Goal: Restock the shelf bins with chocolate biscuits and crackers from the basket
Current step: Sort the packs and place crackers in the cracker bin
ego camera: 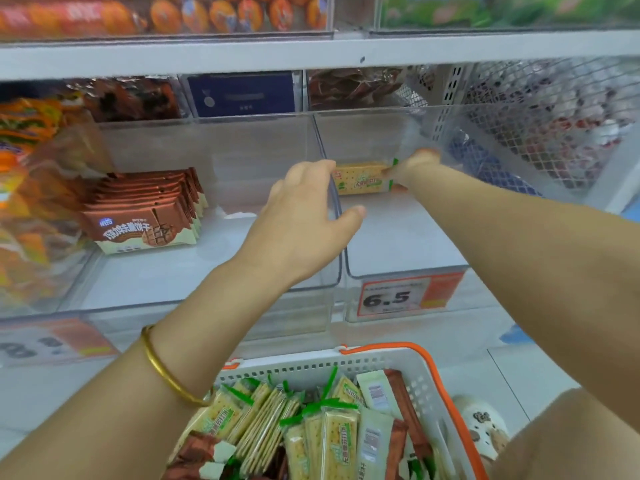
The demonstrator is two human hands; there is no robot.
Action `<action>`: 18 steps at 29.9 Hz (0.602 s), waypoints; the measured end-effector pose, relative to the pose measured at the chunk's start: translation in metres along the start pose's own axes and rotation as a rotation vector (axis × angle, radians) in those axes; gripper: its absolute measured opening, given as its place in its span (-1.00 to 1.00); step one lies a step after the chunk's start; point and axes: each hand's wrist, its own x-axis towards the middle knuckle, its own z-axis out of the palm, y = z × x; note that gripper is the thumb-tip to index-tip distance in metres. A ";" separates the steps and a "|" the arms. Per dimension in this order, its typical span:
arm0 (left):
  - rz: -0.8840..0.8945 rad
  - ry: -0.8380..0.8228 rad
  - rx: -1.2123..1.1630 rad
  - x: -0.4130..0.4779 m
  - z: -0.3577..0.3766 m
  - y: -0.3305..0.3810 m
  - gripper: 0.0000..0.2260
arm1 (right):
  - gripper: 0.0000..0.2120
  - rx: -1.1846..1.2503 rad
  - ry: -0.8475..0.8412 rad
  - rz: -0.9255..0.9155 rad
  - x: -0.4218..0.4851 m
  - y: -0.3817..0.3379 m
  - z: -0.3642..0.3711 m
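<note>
Cracker pack [360, 179] at the far back of the right bin [408, 244], seemingly upright on a long edge, printed face forward. Pinched at its green-sealed right end by the right hand [414, 166], finger on top, thumb underneath. Left hand [308, 216] over the dividing wall between the bins, knuckles bent, thumb splayed wide to the right. Fingertips just beside the pack's left end, touching or not: impossible to tell.

Judging by the look: light, thin slick film wrap, brittle squares inside. So no squeezing across the middle and no dropping flat. Best taken by the long edges or the crimped ends, as here.

Chocolate biscuits [149, 216] lined up in the left bin [166, 282], flat and stiffer-looking, easy to stand in a row. Plenty more of both kinds jumbled in the basket [381, 362] below. Probably safest lifted singly or in small squared bundles, to spare the corners.
</note>
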 end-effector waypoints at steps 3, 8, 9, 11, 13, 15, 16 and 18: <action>0.048 0.131 -0.007 -0.014 -0.002 0.002 -0.52 | -0.82 0.118 0.101 -0.005 -0.021 0.000 -0.009; 0.257 0.373 -0.106 -0.088 -0.002 0.008 -0.74 | -0.78 0.501 -0.062 -0.263 -0.139 0.008 -0.047; 0.283 0.340 -0.099 -0.109 0.005 0.004 -0.77 | -0.78 0.529 -0.080 -0.357 -0.175 0.016 -0.055; 0.270 0.185 -0.045 -0.145 0.026 -0.017 -0.77 | -0.77 0.453 -0.188 -0.477 -0.231 0.041 -0.052; 0.173 0.000 0.026 -0.169 0.049 -0.045 -0.77 | -0.79 0.265 -0.400 -0.417 -0.254 0.074 -0.025; 0.068 -0.146 0.081 -0.182 0.069 -0.068 -0.78 | -0.85 -0.040 -0.586 -0.302 -0.249 0.106 0.015; 0.025 -0.197 0.096 -0.186 0.075 -0.077 -0.79 | -0.89 -0.207 -0.654 -0.287 -0.240 0.123 0.036; -0.038 -0.278 0.113 -0.188 0.084 -0.089 -0.78 | -0.74 -0.524 -0.731 -0.345 -0.224 0.151 0.074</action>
